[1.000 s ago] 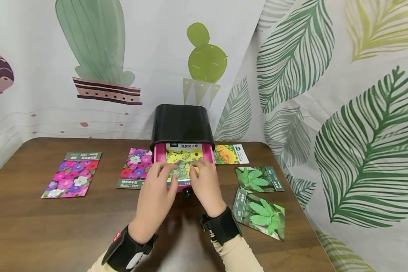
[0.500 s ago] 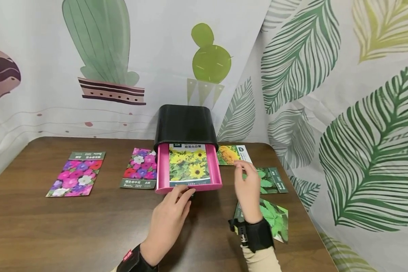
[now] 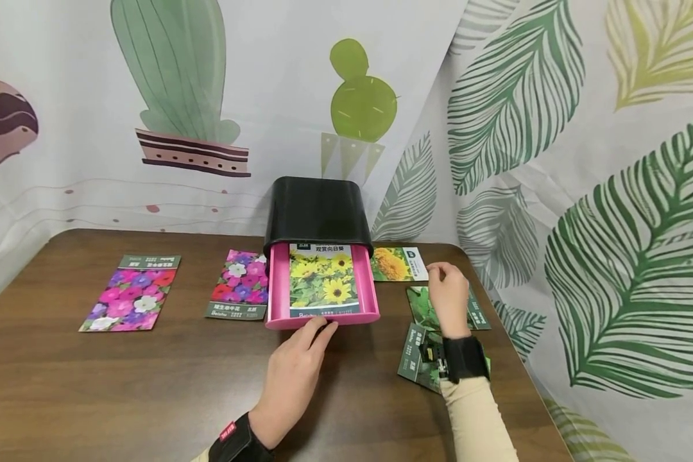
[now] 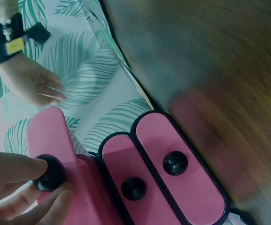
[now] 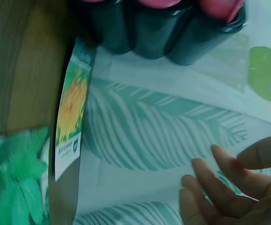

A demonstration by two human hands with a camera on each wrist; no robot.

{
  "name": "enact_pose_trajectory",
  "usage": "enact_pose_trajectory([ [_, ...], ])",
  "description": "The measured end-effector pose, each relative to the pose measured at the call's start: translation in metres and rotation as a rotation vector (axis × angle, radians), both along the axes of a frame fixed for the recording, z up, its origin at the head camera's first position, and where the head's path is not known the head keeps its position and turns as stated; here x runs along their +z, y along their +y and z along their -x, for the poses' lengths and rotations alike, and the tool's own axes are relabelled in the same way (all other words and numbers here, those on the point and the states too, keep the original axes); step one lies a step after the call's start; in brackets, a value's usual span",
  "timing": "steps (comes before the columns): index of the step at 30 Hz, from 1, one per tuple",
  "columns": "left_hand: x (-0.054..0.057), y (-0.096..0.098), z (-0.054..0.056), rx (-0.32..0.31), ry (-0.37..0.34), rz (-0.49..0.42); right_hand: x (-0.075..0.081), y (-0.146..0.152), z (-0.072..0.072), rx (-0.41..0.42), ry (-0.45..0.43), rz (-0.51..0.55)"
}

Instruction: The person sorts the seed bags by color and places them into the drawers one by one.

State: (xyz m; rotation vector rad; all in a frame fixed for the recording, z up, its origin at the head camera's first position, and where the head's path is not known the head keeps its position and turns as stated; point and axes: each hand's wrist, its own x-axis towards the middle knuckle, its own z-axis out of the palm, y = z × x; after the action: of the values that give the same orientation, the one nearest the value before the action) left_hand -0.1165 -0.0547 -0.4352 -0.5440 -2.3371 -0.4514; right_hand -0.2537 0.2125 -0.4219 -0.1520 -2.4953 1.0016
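My left hand (image 3: 293, 378) is at the front of the pulled-out pink drawer (image 3: 372, 292). In the left wrist view, thumb and fingers pinch the drawer's round black knob (image 4: 50, 172). A seed packet with yellow sunflowers (image 3: 323, 279) lies face up inside the drawer, which juts from the black cabinet (image 3: 319, 208). My right hand (image 3: 450, 298) hovers over the right side of the table, its fingers loosely bent around nothing. Nearest to it are an orange-flower seed packet (image 3: 391, 264) and a green-leaf seed packet (image 3: 421, 307).
Another green-leaf packet (image 3: 414, 353) lies partly under the right wrist. Two petunia packets, one by the cabinet (image 3: 239, 285) and one farther left (image 3: 133, 292), lie on the brown table (image 3: 150, 391). Two more pink drawers (image 4: 177, 140) are shut below. Printed cloth (image 3: 277, 90) hangs behind.
Both hands have left the packet inside the drawer. The left came down to the knob at the drawer's front; the right swung away to the right. The drawer stays pulled out.
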Motion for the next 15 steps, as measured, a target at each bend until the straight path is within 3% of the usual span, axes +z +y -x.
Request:
enact_pose_trajectory([
  [3,0.001,0.000,0.000,-0.014,-0.021,0.009,-0.004,0.008,0.019,0.055,0.003,-0.059],
  [4,0.001,0.000,0.000,-0.018,-0.022,0.010,0.008,0.003,0.018,0.071,-0.057,-0.056],
  [5,0.001,-0.001,0.000,-0.022,-0.026,0.013,0.003,0.006,0.029,0.090,-0.040,-0.090],
  [7,0.001,-0.003,0.000,-0.025,-0.029,0.017,-0.022,0.016,0.056,0.100,-0.016,-0.149],
  [10,0.002,-0.004,-0.001,-0.022,-0.026,0.015,-0.039,0.015,0.085,0.032,-0.097,-0.252],
  [11,0.003,-0.005,-0.001,-0.020,-0.026,0.011,-0.035,0.010,0.085,0.012,-0.131,-0.280],
  [13,0.004,-0.005,-0.001,-0.014,-0.026,0.003,-0.013,-0.008,0.076,-0.026,-0.307,-0.324],
  [15,0.005,-0.005,-0.002,-0.004,-0.033,-0.002,-0.007,-0.017,0.075,-0.035,-0.395,-0.326],
])
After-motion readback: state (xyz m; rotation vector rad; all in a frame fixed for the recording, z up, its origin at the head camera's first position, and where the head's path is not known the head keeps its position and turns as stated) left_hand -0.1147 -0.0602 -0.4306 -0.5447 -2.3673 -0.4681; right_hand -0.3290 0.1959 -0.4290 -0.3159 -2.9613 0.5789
